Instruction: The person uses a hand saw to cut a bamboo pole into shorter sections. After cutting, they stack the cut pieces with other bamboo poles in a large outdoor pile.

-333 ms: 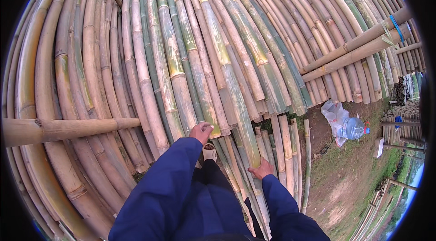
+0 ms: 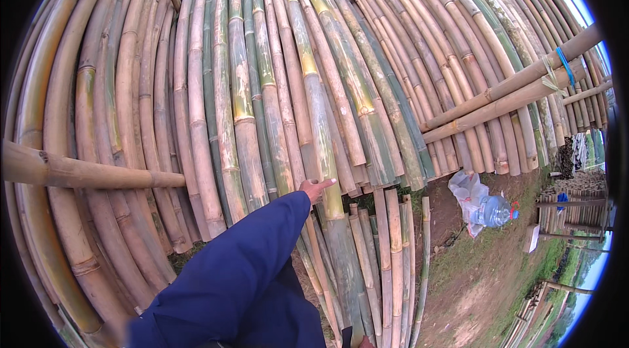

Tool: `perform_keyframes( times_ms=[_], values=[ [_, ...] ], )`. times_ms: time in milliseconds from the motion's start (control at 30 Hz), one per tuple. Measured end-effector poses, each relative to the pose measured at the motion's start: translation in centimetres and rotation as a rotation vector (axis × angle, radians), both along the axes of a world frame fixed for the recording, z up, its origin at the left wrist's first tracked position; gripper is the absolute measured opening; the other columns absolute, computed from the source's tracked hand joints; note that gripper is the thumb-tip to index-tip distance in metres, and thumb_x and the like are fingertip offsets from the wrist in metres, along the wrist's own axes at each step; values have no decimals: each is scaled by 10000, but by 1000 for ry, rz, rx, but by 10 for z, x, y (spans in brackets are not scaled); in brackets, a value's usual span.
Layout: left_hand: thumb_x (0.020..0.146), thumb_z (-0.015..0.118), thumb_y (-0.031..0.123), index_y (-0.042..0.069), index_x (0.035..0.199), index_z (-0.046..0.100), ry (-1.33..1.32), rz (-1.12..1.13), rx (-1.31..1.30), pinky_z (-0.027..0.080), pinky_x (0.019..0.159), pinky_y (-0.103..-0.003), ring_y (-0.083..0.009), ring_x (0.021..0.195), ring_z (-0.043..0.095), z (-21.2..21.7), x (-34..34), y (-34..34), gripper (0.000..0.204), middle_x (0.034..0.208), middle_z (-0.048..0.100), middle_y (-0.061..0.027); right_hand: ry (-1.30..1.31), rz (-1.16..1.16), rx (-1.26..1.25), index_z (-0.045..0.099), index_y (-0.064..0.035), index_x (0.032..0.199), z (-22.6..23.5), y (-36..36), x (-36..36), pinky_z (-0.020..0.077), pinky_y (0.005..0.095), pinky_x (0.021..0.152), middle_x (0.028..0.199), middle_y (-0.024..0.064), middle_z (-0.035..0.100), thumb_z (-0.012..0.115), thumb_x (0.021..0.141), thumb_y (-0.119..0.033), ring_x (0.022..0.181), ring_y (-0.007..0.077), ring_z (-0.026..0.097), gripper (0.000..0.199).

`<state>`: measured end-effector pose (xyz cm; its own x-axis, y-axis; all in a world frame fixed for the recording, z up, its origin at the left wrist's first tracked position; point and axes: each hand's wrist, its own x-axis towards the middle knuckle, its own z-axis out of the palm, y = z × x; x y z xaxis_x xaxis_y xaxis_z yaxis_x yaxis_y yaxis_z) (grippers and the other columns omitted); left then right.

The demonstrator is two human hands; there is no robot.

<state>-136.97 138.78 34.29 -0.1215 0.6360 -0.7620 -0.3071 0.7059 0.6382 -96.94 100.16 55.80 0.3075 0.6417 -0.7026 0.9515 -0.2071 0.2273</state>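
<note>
head view: left hand (image 2: pixel 316 189) unclenched over bamboo pole (image 2: pixel 322 132) — right hand (image 2: pixel 365 343), grip unclear.

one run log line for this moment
left hand: over bamboo pole, contact unclear | right hand: mostly cut off, lower edge | ground: clear bottle, plastic bag

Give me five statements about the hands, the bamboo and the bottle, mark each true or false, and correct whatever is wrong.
1. The left hand is at a bamboo pole. True.
2. The left sleeve is bright red. False: it is dark blue.
3. The clear bottle is next to a whitish plastic bag. True.
4. The bottle's cap is green. False: it is red.
5. The right hand shows in full. False: only a small part shows at the lower edge.
</note>
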Motion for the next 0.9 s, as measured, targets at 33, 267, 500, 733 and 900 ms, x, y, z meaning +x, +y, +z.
perform_keyframes(
  times_ms=[33, 267, 500, 733, 900],
  values=[
    [732, 858, 489, -145, 1306, 512, -96, -36, 26, 550, 881, -380, -252, 1042, 682, 8, 18, 4, 923, 1166, 663, -215, -36, -41, -34, 722, -91, 1043, -4, -20, 21, 528, 508, 864, 1029, 196, 718, 727, 770, -415, 990, 384, 692, 423],
    [700, 891, 318, -140, 1197, 566, -1, -12, -120, 590, 762, -341, -253, 840, 732, 38, 63, 10, 750, 1021, 709, -189, -45, 44, 125, 697, -125, 1116, -23, -67, 44, 531, 489, 861, 1053, 164, 714, 747, 775, -371, 1009, 358, 684, 424],
    [745, 856, 246, -73, 1089, 681, 63, 91, 38, 570, 777, -329, -212, 843, 720, 62, 25, -18, 500, 985, 733, -142, 54, -73, 210, 648, -89, 1227, -35, -68, 37, 509, 489, 909, 1133, 187, 689, 784, 767, -307, 1075, 379, 645, 527],
    [784, 809, 244, -63, 1480, 376, 17, 303, 324, 492, 995, -413, -325, 1130, 650, 84, -150, 48, 876, 1335, 589, -245, 704, 61, 307, 621, -41, 1184, -80, 76, -32, 483, 488, 912, 1079, 207, 679, 795, 749, -290, 1022, 393, 645, 530],
    [831, 762, 194, -17, 1571, 227, 411, 360, 430, 474, 1032, -413, -353, 1239, 585, 132, -178, 36, 938, 1549, 364, -255, 835, -49, 85, 585, 21, 1171, -84, 246, -212, 521, 472, 879, 1054, 256, 686, 812, 718, -333, 1019, 416, 668, 618]
  ],
)
